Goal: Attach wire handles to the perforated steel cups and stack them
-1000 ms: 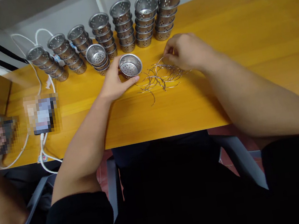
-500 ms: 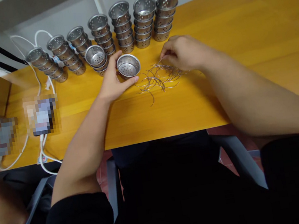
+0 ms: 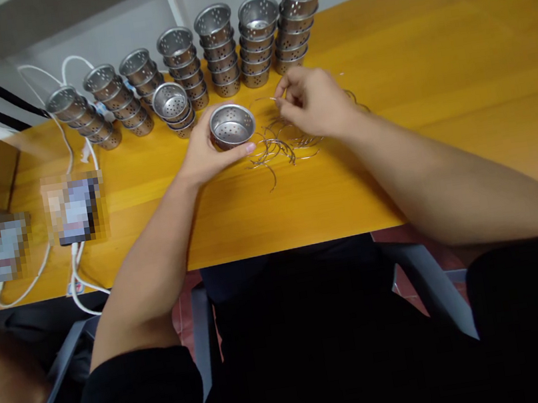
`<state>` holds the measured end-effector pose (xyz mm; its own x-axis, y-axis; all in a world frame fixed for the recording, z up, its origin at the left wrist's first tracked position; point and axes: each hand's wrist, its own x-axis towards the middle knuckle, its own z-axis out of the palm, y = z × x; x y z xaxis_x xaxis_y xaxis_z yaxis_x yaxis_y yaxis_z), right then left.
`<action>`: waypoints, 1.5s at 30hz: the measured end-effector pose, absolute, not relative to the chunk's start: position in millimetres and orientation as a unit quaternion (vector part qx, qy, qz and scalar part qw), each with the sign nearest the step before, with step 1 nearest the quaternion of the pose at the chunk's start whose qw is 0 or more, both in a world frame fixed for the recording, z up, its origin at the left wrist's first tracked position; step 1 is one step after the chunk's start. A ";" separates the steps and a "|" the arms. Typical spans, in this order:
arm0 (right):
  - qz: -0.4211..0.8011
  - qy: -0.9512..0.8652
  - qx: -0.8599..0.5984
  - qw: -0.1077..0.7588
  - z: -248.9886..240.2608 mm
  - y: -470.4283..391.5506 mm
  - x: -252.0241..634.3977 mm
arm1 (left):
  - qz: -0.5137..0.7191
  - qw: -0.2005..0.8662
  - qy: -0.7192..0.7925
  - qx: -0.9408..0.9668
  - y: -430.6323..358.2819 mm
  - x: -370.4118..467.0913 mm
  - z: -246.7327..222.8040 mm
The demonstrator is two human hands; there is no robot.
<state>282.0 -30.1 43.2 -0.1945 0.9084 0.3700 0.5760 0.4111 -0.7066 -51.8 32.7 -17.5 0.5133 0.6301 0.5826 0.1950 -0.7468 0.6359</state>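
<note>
The left hand (image 3: 203,150) has its fingers wrapped around a perforated metal cup (image 3: 232,128), thumb along the near side; whether its base touches the desk (image 3: 454,52) I cannot tell. To the right, the fingers of the right hand (image 3: 312,104) pinch a thin wire (image 3: 273,98) that points toward the cup's rim. Loose wires (image 3: 271,150) lie beside and beneath that hand, a strip of wood separating them from the desk's front edge. Stacked cups (image 3: 222,57) line the far side; a shorter stack (image 3: 172,105) crowds the left hand. The widest room for moving lies right of the right hand.
</note>
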 end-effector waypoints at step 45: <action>0.253 -0.703 -0.472 0.469 50.8 -59.1 234.2 | 0.427 0.266 0.254 0.826 31.6 -24.7 -40.1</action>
